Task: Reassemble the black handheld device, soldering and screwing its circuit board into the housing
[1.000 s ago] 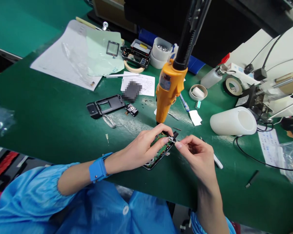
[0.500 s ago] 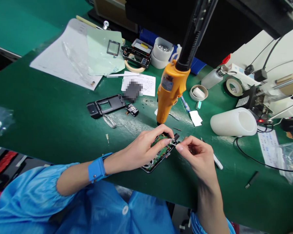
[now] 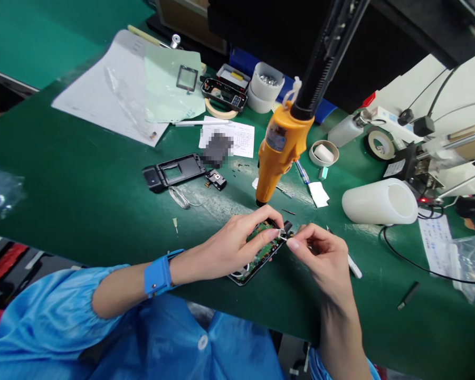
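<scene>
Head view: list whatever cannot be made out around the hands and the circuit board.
- Circuit board: mostly covered by the left hand; only its green edge shows.
- Small part at the fingertips: too small to identify; right hand pinches there.
- Paper slip: a patch is blurred out, unreadable.
- Orange screwdriver: its bit tip is too small to make out.
- Right forearm: cut off by the bottom edge.

Green-matted table (image 3: pixel 83 195) filling most of view, edge running diagonally at lower left. Second green surface (image 3: pixel 43 37) beyond, upper left. Dark overhead fixture (image 3: pixel 269 31) above the far side. White wall (image 3: pixel 459 89) at right. Even, bright light.
</scene>
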Demonstrator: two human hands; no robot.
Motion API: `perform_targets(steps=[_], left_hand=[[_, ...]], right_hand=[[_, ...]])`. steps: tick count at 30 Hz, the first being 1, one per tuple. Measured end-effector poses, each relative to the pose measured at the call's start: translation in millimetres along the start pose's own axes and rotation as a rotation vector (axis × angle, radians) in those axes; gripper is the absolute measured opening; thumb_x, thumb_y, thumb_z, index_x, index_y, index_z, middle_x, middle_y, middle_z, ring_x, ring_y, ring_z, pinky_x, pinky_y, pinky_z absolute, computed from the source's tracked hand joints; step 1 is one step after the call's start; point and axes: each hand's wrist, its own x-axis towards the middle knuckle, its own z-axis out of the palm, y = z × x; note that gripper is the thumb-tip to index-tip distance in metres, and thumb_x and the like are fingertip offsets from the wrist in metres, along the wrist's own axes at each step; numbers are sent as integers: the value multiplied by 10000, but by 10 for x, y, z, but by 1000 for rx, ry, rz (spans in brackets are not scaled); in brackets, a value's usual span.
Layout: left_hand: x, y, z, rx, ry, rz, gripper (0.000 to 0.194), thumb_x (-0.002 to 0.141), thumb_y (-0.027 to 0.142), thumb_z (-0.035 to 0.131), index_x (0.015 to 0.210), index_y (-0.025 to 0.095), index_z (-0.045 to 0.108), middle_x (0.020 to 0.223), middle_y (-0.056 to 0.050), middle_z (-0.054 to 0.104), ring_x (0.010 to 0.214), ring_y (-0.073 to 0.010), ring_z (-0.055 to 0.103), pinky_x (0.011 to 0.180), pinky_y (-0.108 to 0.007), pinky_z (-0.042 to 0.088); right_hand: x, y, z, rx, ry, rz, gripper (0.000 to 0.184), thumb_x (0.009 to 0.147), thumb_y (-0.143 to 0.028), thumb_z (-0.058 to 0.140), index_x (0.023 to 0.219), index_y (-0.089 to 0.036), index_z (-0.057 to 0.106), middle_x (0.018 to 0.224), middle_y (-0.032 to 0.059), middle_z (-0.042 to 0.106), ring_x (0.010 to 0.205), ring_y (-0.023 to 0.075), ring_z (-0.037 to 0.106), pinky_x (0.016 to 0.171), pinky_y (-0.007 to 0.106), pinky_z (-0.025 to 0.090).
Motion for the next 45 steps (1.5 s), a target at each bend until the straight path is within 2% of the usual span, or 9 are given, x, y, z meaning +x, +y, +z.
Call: perform_targets(steps=[10, 14, 16, 20, 24, 27, 32, 39, 45], left_hand=[[-11, -3, -7, -17, -13, -38, 142, 1142, 345, 533, 1153, 237, 624, 842, 68, 577, 590, -103, 414, 619, -264, 374], [6, -59, 3, 16, 4, -31, 163, 1137, 372, 539, 1161, 238, 629, 934, 26, 639, 719, -137, 544, 694, -267, 440], [8, -79, 9, 18, 1, -31, 174, 1139, 383, 537, 1165, 237, 628, 991, 8, 656, 774, -150, 570, 733, -272, 463], [2, -75, 23, -21, -27, -110, 212, 1136, 426, 532, 1219, 246, 609, 901, 28, 587, 692, -148, 501, 679, -281, 443], [4, -65, 41, -198, -78, -230, 246, 1083, 340, 554, 1317, 266, 535, 1058, -15, 644, 868, -192, 656, 777, -323, 542], [13, -74, 46, -377, -125, -319, 400, 1000, 229, 576, 1379, 289, 462, 1113, -27, 670, 958, -218, 731, 799, -341, 600], [27, -72, 37, -457, -146, -389, 578, 916, 193, 637, 1441, 297, 419, 1096, -23, 684, 870, -206, 741, 731, -332, 605], [11, -73, 34, -365, -163, -348, 623, 885, 141, 625, 1461, 285, 437, 969, 23, 625, 705, -133, 589, 587, -240, 474], [-26, -126, 36, -282, -157, -296, 609, 929, 179, 651, 1491, 279, 441, 1033, -7, 662, 792, -165, 656, 658, -267, 540]], right_hand=[[-9, -27, 16, -6, -7, -14, 542, 794, -636, 924, 622, -201, 650, 559, -26, 531, 515, 93, 397, 484, 239, 307], [-48, -20, 35, 3, -42, -49, 497, 828, -589, 915, 634, -209, 661, 562, -21, 544, 521, 105, 419, 490, 249, 331], [-60, -9, 37, 16, 4, -90, 462, 855, -557, 901, 652, -212, 669, 581, -19, 555, 536, 110, 440, 500, 249, 344], [-49, 3, 21, 11, 125, -174, 372, 869, -527, 889, 740, -224, 715, 631, -20, 589, 555, 114, 465, 504, 247, 371], [-43, 8, 22, -30, 143, -169, 294, 873, -498, 874, 842, -234, 748, 709, -12, 638, 564, 111, 476, 495, 247, 391], [-52, 31, 47, -59, 156, -165, 222, 896, -435, 848, 880, -234, 754, 746, -1, 656, 577, 113, 487, 495, 251, 390], [-42, 91, 93, -157, 159, -257, 83, 890, -282, 850, 953, -241, 814, 725, -29, 574, 594, 105, 448, 514, 250, 362], [-16, 123, 95, -282, 125, -302, 74, 920, -287, 823, 967, -232, 836, 665, -48, 509, 572, 113, 415, 523, 275, 340], [-15, 133, 110, -309, 52, -356, 64, 953, -249, 786, 970, -229, 844, 663, -45, 552, 565, 112, 443, 537, 281, 367]])
